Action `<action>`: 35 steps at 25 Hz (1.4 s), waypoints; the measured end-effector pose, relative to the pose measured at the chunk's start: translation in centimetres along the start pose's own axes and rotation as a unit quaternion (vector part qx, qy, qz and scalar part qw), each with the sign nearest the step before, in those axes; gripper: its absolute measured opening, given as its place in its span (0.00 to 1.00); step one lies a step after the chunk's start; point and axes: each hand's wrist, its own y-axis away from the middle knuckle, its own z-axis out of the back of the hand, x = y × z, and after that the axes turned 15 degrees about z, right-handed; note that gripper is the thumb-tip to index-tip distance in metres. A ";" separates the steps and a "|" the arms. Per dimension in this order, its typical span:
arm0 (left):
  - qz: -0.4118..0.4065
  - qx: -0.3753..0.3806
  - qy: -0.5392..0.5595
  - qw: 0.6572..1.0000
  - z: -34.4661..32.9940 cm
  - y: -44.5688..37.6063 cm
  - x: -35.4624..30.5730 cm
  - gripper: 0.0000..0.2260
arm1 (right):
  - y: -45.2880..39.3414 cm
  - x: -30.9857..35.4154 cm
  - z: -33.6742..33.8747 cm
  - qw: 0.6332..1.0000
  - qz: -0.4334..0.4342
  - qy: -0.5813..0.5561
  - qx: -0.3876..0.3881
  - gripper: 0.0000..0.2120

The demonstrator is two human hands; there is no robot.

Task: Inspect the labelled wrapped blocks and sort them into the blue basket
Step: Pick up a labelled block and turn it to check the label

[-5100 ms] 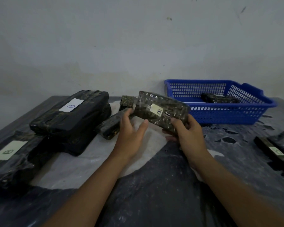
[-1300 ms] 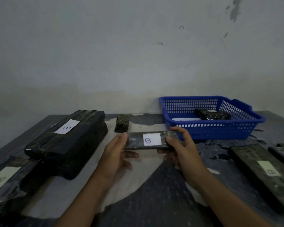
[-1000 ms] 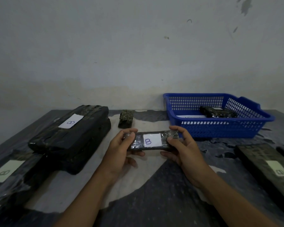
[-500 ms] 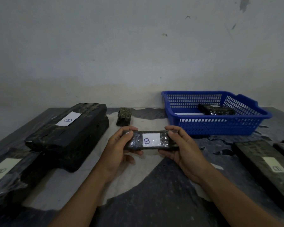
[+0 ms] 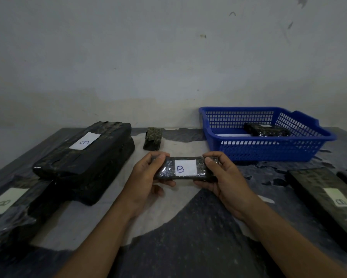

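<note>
Now the small wrapped block point(image 5: 185, 168), rotated since earlier, is held label-up by left hand point(image 5: 146, 175) and right hand point(image 5: 224, 177) gripping its ends; inspection appears done, blue basket point(image 5: 268, 149) lies beyond-right.

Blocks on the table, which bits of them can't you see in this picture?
All in the head view:
- Held block: both ends, covered by the left hand and right hand.
- Block in the basket: its lower part, behind the basket wall; no label shows.
- Right block: its label is too dim to read.
- Far-left block: cut off by the left edge.
</note>
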 end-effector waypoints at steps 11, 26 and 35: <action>-0.033 -0.046 -0.106 0.993 -0.1 -0.1 0.4 0.07 | 0.2 -0.1 0.1 0.997 0.029 0.063 0.018 0.04; -0.070 -0.037 -0.102 0.992 -0.9 0.3 0.2 0.10 | 1.0 -0.4 -0.6 0.966 0.094 0.242 0.014 0.20; -0.035 -0.016 -0.066 0.997 -0.8 0.8 -0.3 0.13 | 0.8 -0.2 -0.3 0.979 0.067 0.194 0.009 0.20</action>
